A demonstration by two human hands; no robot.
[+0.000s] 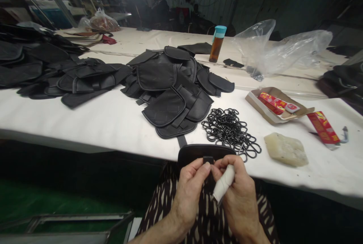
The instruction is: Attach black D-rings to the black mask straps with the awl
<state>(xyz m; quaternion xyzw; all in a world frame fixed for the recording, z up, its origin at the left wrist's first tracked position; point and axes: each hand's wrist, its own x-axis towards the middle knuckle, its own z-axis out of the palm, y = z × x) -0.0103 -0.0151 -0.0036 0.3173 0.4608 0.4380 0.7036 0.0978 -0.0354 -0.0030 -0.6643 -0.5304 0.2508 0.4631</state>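
A black leather-look piece with a rounded, piped edge [193, 153] rests at the table's front edge, over my lap. My left hand [190, 183] is closed, pinching a short black strap [208, 159] on that piece between thumb and finger. Close beside it, my right hand [239, 187] has its fingertips at the same strap. That hand also grips a tool with a white-wrapped handle [224, 182], which slants down toward my lap. A bit of metal shows at the tool's lower end; its kind I cannot make out. Just beyond my right hand lies a heap of black metal rings [227, 126].
Black piped pieces [167, 85] are piled mid-table, with more [85, 75] at left. To the right are a yellowish block [286, 149], an open cardboard box [261, 109] and a red packet [323, 128]. Behind stand a blue-capped bottle [217, 43] and a clear plastic bag [295, 51].
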